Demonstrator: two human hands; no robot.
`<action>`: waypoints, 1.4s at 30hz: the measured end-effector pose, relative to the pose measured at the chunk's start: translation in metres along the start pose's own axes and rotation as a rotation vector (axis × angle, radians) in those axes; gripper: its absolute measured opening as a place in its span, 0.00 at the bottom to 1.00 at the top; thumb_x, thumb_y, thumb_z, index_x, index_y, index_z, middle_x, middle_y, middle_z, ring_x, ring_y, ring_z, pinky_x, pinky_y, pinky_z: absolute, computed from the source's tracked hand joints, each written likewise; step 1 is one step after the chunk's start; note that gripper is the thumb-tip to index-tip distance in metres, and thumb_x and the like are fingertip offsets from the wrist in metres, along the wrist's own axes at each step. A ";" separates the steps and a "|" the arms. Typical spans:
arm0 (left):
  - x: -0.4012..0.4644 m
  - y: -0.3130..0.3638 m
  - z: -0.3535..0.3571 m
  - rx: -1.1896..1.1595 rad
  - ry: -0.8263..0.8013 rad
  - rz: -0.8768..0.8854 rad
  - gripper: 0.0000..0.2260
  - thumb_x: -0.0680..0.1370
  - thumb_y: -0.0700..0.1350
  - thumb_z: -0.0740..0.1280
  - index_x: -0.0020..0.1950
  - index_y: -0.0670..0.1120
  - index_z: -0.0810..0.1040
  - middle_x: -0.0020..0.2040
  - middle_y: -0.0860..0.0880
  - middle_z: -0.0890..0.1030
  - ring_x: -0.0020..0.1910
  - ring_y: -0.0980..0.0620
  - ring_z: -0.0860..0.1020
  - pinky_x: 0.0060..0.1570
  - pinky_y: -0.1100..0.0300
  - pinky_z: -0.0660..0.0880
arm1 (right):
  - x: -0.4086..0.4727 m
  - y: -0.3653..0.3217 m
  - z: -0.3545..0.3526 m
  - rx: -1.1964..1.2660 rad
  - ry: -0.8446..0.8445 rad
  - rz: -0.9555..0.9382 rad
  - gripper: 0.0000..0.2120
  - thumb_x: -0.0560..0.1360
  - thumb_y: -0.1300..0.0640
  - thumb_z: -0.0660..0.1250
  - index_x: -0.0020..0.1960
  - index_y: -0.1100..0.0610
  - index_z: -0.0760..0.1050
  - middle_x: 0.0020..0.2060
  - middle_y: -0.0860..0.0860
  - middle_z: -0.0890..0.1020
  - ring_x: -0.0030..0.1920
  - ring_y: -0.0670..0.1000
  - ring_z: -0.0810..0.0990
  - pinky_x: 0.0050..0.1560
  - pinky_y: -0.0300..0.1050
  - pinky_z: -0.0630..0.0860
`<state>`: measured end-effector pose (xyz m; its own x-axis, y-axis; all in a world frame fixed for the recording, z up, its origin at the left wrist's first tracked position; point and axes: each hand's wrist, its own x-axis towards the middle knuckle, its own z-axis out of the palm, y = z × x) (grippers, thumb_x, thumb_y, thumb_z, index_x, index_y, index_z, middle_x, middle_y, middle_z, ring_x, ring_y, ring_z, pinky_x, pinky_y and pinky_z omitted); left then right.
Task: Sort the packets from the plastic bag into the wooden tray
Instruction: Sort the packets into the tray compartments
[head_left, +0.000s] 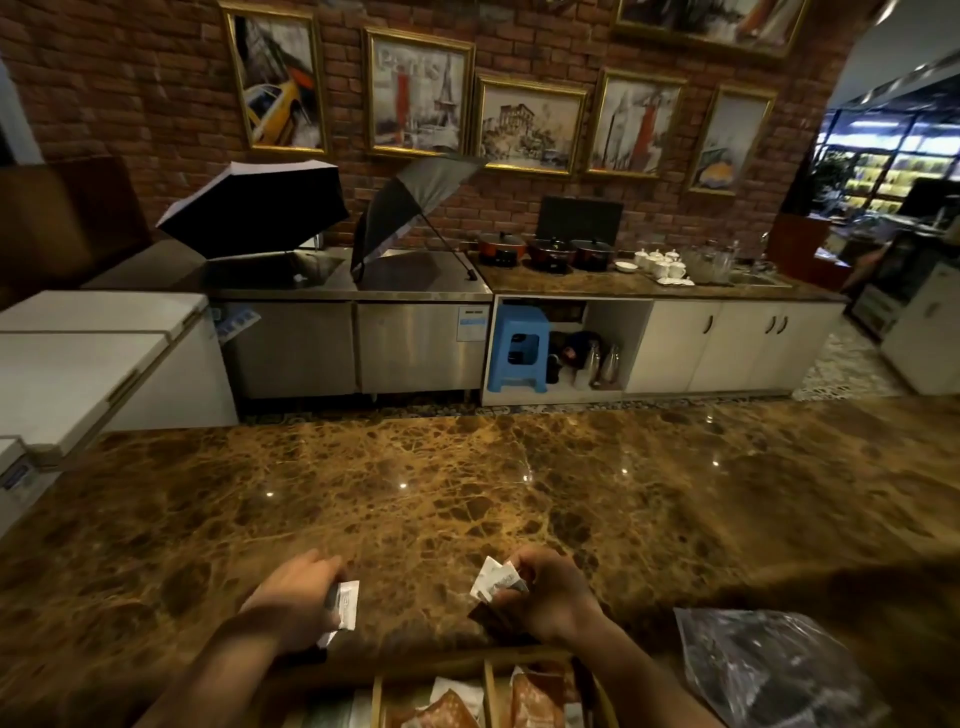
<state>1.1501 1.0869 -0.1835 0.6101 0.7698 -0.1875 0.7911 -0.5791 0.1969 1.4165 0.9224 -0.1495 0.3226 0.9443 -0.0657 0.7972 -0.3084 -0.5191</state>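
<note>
My left hand (293, 597) is closed around white packets (344, 605) above the marble counter. My right hand (545, 595) grips several small packets (496, 582), white and grey, with a dark one below them. Both hands hover just beyond the wooden tray (485, 691) at the bottom edge; its dividers separate compartments holding orange-brown packets (535, 701) and white ones. The clear plastic bag (769, 670) lies crumpled on the counter to the right of the tray.
The brown marble counter (467, 493) stretches ahead. Beyond it stand steel cabinets with two open umbrellas (254, 208), pots (550, 252), white cups, a blue stool (519, 348) and white chest freezers (78, 364) at the left.
</note>
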 end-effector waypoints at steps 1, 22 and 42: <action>-0.004 -0.001 -0.001 -0.003 0.014 -0.021 0.14 0.73 0.53 0.71 0.57 0.57 0.73 0.62 0.50 0.75 0.63 0.50 0.73 0.60 0.59 0.67 | -0.001 0.000 0.001 0.015 0.005 0.008 0.13 0.74 0.52 0.72 0.39 0.41 0.68 0.39 0.37 0.73 0.42 0.41 0.73 0.42 0.28 0.67; -0.142 0.023 -0.029 -0.737 0.092 -0.227 0.22 0.68 0.47 0.81 0.56 0.53 0.74 0.49 0.51 0.80 0.45 0.56 0.80 0.39 0.67 0.76 | -0.029 -0.080 0.019 0.369 -0.082 0.060 0.15 0.78 0.58 0.70 0.62 0.50 0.73 0.53 0.48 0.80 0.57 0.51 0.81 0.58 0.51 0.81; -0.178 0.050 0.000 -0.341 0.322 -0.172 0.15 0.71 0.54 0.76 0.49 0.61 0.72 0.51 0.61 0.74 0.47 0.60 0.75 0.41 0.65 0.70 | -0.066 -0.105 0.025 0.443 -0.145 0.028 0.17 0.74 0.56 0.74 0.62 0.55 0.76 0.52 0.51 0.81 0.44 0.50 0.85 0.36 0.41 0.84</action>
<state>1.0806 0.9210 -0.1399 0.3851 0.9215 0.0507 0.7872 -0.3567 0.5031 1.2986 0.8951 -0.1123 0.2411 0.9522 -0.1874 0.4843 -0.2854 -0.8271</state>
